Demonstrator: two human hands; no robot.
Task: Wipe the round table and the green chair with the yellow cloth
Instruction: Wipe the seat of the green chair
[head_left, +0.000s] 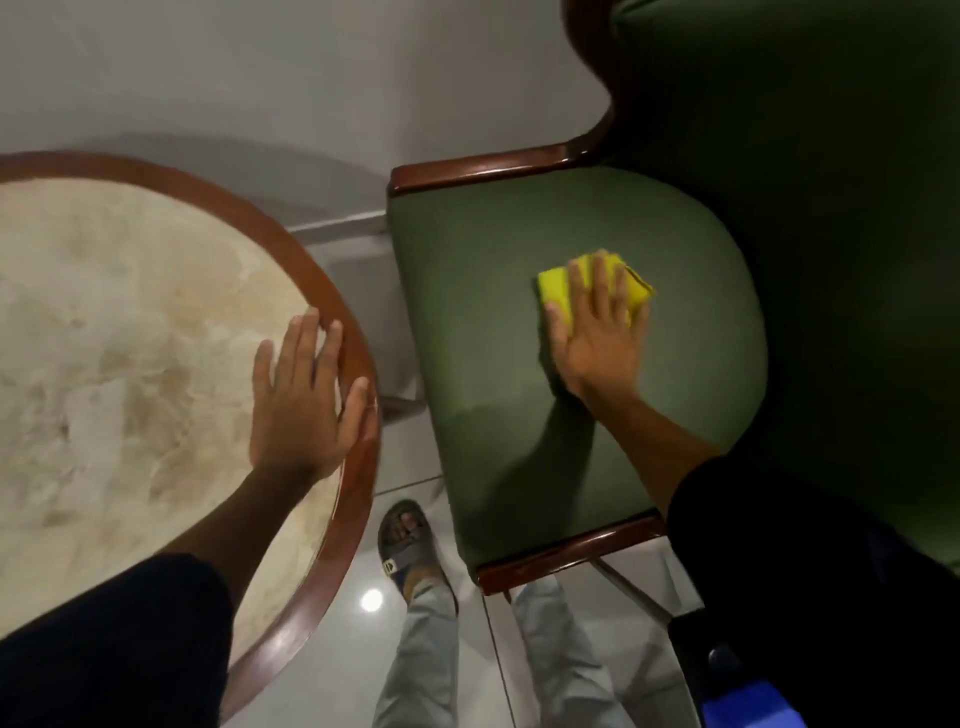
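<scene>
Nearest, a sandalled foot (408, 540) stands on the tiled floor (332, 649) between table and chair. The left hand (298, 395), fingers straight and spread, rests flat across the wooden rim of the round table (104, 312). The right hand (597, 332), fingers extended, presses the folded yellow cloth (553, 283) onto the seat of the green chair (493, 415).

The table (130, 322) is showing a pale, veined, stone-like top inside a glossy varnished wood rim. The chair (493, 415) is wearing matt green fabric, framed in shiny dark wood. The yellow cloth (553, 283) is looking soft. The floor (337, 649) tiles are gleaming.
</scene>
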